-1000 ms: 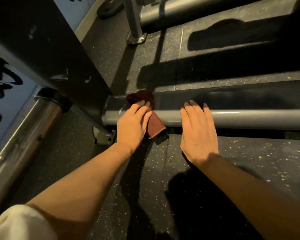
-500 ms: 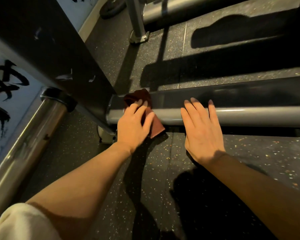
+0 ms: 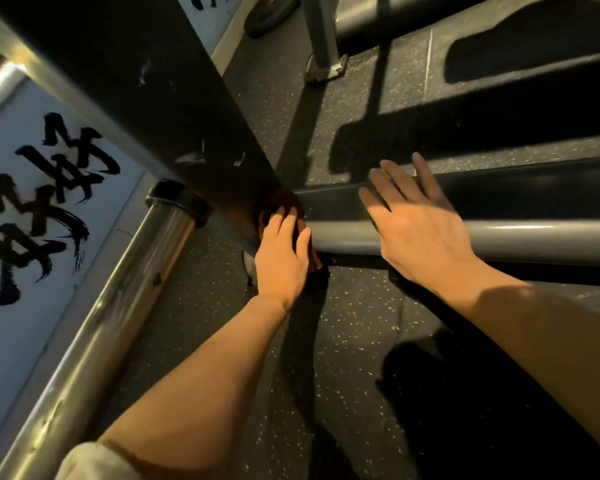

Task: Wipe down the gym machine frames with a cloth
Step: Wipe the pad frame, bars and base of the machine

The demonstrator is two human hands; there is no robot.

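— Speckled dark rubber flooring runs under everything, lit warm from one side and crossed by long shadows. What's at the far left?

— A white wall panel with big black brushed characters. Just beside it a shiny metal tube slants up from the lower left corner and ends in a dark collar.

— And next over?

— A broad dark upright beam leaning across the upper left, scuffed with a few pale marks. Its foot meets the end of a low grey frame rail that runs off to the right edge.

— Where is the cloth?

— Right in that corner. The reddish-brown cloth is bunched against the joint where the beam and the rail meet, mostly covered. The left hand presses it there, fingers laid over it and slightly bent; a bit of cloth shows past the fingertips and another bit below the thumb side. Whether the fingers actually grasp it or only push it flat, I cannot tell.

— The other hand?

— The right hand lies flat on top of the rail, just right of the left one, fingers straight and spread, holding nothing.

— Anything behind?

— Further back, another grey post on a bolted foot with a thick tube beside it. At the bottom left, a pale sleeve edge.
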